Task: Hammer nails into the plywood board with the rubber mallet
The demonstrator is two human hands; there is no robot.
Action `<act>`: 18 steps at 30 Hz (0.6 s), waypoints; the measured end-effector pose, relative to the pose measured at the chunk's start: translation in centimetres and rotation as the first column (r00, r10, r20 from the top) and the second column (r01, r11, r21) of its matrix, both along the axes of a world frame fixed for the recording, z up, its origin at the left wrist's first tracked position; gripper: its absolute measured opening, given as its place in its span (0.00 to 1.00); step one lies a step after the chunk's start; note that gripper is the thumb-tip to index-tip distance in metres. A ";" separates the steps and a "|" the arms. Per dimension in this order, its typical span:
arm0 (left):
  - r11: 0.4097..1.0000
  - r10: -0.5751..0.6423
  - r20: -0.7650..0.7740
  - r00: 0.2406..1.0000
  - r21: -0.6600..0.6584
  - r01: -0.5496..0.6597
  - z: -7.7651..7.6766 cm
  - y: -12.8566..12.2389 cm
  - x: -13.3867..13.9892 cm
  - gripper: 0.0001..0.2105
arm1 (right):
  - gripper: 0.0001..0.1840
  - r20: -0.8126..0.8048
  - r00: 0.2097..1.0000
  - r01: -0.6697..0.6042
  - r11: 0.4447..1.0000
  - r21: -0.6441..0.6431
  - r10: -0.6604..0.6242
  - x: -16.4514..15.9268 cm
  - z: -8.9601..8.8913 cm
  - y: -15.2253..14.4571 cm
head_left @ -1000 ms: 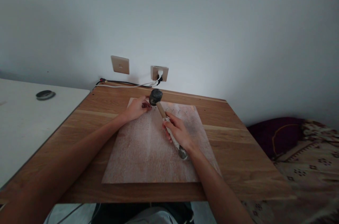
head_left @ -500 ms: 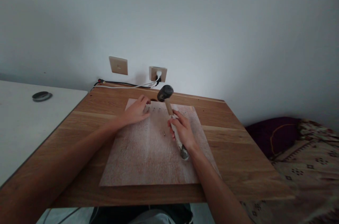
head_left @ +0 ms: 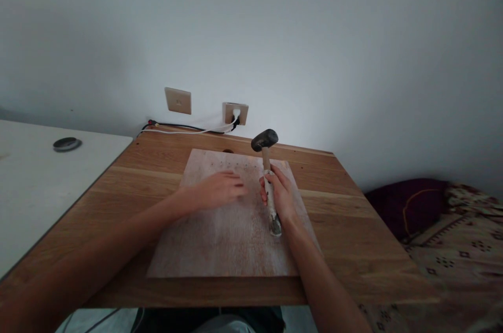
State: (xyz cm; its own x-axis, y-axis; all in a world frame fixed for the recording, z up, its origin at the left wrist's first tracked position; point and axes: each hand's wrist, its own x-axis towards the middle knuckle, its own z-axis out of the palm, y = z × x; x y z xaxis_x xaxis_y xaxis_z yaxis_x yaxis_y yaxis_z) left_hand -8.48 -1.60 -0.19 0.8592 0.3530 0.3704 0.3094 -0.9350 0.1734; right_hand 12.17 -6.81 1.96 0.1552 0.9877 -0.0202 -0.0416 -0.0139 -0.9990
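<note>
My right hand (head_left: 280, 191) is wrapped round the pale, worn handle of a mallet (head_left: 264, 140), whose dark head points up and away above the board's far right. My left hand (head_left: 220, 190) is over the middle of the board, palm down, with its fingers stretched out to the right and a little blurred; I see nothing held in it. Both hands are above a flat, pinkish-brown wooden board (head_left: 223, 249). Along the board's far edge runs a row of several small nails (head_left: 237, 165). The spot below my left fingers is hidden.
The board lies on a wooden table (head_left: 338, 228) against a white wall. White and black cables (head_left: 184, 131) run along the back to a wall socket (head_left: 234, 113). A white table (head_left: 31, 181) with a round dark object (head_left: 66, 144) adjoins on the left; patterned fabric (head_left: 459, 254) is at right.
My left hand has left the row of nails and come nearer and to the right, over the place where a loose nail lay. The mallet has shifted right in my right hand.
</note>
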 end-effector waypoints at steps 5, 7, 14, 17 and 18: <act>0.858 0.433 0.178 0.884 -0.382 -0.343 0.2 5.1 -4.9 0.06 | 0.24 0.006 1.000 -0.017 1.000 -0.013 0.018 -0.3 -0.2 -0.2; 0.811 0.495 0.195 0.847 -0.454 -0.369 -0.4 6.1 -6.1 0.08 | 0.25 0.007 1.000 -0.025 0.999 -0.022 0.025 -0.4 -0.2 -0.2; 0.802 0.479 0.184 0.858 -0.490 -0.342 -2.0 6.5 -6.8 0.10 | 0.24 0.006 0.999 -0.043 0.998 -0.039 0.043 -0.8 -0.3 -0.2; 0.805 0.495 0.197 0.846 -0.471 -0.361 -2.2 6.7 -7.0 0.09 | 0.24 0.009 0.999 -0.041 0.998 -0.041 0.042 -0.7 -0.3 -0.2; 0.805 0.497 0.198 0.845 -0.469 -0.364 -2.2 6.7 -7.1 0.09 | 0.24 0.011 0.999 -0.040 0.998 -0.043 0.041 -0.7 -0.2 -0.3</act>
State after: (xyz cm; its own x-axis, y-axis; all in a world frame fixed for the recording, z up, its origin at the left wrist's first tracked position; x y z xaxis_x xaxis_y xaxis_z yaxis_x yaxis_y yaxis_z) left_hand -15.56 5.14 -2.39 0.4518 0.8315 0.3233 0.5331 -0.5422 0.6495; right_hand 11.46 -7.06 1.72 0.1155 0.9914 -0.0607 -0.0286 -0.0578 -0.9979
